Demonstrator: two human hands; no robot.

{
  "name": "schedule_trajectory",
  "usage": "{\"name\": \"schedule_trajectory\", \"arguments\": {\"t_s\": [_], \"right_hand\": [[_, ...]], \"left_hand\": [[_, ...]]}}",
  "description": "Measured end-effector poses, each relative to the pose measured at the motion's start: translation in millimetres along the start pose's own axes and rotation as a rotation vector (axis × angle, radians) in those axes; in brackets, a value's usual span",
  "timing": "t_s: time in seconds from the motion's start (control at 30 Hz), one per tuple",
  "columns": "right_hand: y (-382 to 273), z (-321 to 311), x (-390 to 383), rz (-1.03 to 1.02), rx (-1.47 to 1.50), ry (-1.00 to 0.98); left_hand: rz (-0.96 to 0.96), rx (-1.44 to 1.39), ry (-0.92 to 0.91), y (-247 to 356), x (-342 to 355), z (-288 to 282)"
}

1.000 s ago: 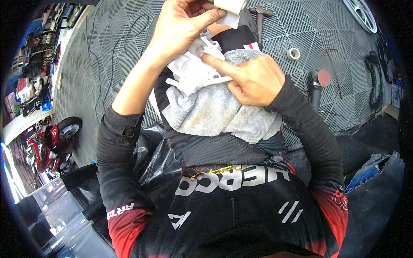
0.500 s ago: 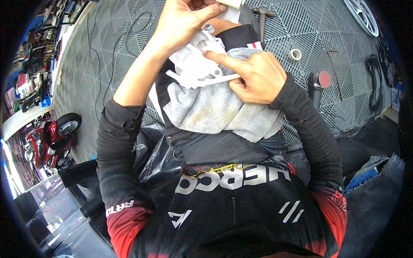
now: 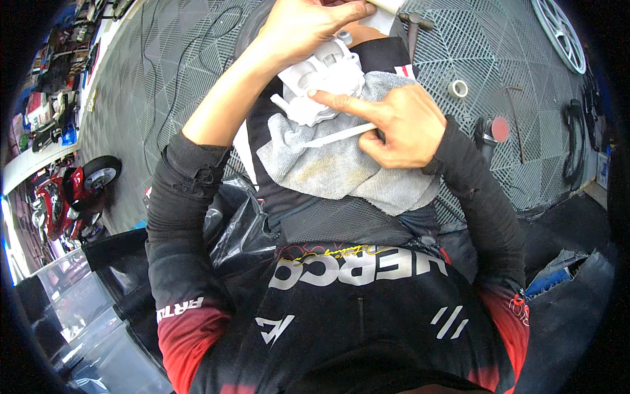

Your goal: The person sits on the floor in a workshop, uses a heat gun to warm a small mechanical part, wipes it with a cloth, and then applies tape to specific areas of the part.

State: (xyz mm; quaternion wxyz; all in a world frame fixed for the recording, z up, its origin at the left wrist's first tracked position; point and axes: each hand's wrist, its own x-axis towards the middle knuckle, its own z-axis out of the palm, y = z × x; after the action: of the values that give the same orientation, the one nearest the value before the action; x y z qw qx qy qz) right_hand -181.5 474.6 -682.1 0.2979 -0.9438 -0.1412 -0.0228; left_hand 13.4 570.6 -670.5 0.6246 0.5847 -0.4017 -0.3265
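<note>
At the top, my left hand (image 3: 308,29) has its fingers closed on a cream masking paper or tape roll (image 3: 387,5), with a pale strip hanging down. Below it a white metal-looking part (image 3: 320,69) with round openings lies on a grey cloth (image 3: 348,174) over my lap. My right hand (image 3: 407,131) grips a slender white stick (image 3: 331,138) with bent fingers; its outstretched index finger touches the part's lower middle. The stick's left end is over the cloth, below the part.
A hammer (image 3: 415,33), tape roll (image 3: 457,88), power tool (image 3: 492,133), hooked rod (image 3: 521,128) and wheel rim (image 3: 558,36) lie on the grey tile floor (image 3: 472,52). A red motorcycle (image 3: 65,203) stands at left; cables (image 3: 174,85) run upper left.
My left hand and the white part have shifted slightly right. My right hand has moved right and a little down, and the stick's left end has dropped from beside the part onto the cloth.
</note>
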Motion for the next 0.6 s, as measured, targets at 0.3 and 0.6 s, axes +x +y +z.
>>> {"name": "schedule_trajectory", "arguments": {"t_s": [0.3, 0.6], "right_hand": [[12.3, -1.5, -1.9, -0.021, 0.097, 0.003], [14.5, -5.8, -5.6, -0.006, 0.059, 0.002]], "left_hand": [[-0.108, -0.059, 0.005, 4.5, -3.1, 1.4], [-0.019, -0.038, -0.003, -0.7, -1.9, 0.6]]}}
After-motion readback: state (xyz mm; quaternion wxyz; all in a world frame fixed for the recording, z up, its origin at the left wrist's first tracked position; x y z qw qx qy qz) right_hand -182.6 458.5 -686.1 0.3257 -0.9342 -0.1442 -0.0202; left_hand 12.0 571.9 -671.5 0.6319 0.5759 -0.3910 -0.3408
